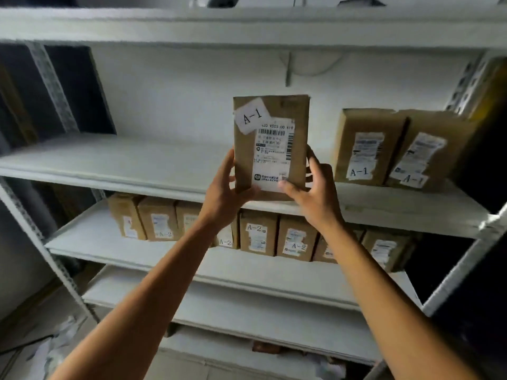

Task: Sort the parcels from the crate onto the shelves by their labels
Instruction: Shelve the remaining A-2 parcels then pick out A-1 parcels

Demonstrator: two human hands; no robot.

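Upright brown cardboard parcel with a white "A-1" sticker (271, 145), grasped at its lower edges by the left hand (229, 193) and right hand (315, 192), at the front of the white metal upper shelf (137, 163), left of two brown A-1 boxes (395, 148); A-2 boxes (258, 233) line the shelf below.

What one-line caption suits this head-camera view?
Both hands, left and right, hold an A-1 parcel upright before the shelf holding two A-1 boxes.

Parcel storeroom: white metal shelving (137, 171), rows of labelled cardboard parcels (258, 234)
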